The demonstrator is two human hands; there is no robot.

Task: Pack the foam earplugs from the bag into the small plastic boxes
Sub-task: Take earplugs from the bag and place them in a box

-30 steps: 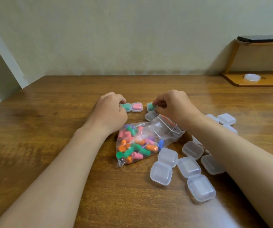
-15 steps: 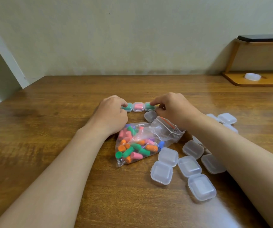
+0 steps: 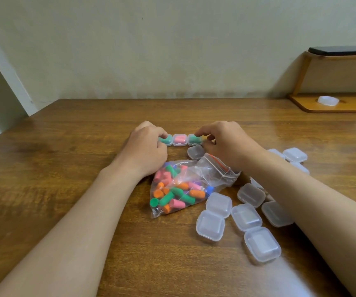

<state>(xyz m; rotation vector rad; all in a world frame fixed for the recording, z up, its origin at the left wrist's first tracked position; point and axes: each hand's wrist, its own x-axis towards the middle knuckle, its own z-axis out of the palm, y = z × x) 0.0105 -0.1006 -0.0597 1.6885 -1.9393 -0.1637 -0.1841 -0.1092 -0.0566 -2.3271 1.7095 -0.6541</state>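
A clear zip bag (image 3: pixel 185 187) of coloured foam earplugs lies on the wooden table (image 3: pixel 65 168). Behind it three filled small boxes stand in a row: a green one (image 3: pixel 166 139), a pink one (image 3: pixel 179 139) and another green one (image 3: pixel 194 139). My left hand (image 3: pixel 147 148) has curled fingers on the left green box. My right hand (image 3: pixel 228 142) touches the right green box with its fingertips. One closed clear box (image 3: pixel 196 152) sits just under my right hand. Several closed clear boxes (image 3: pixel 245 217) lie to the right of the bag.
A wooden shelf stand (image 3: pixel 333 103) with a white lid (image 3: pixel 328 100) on its base stands at the back right, a dark slab (image 3: pixel 342 50) on top. The wall is behind; the table's left edge runs diagonally at the left.
My right hand slid the right green box leftward until it joined the pink box in the row. My left hand stayed on the left green box.
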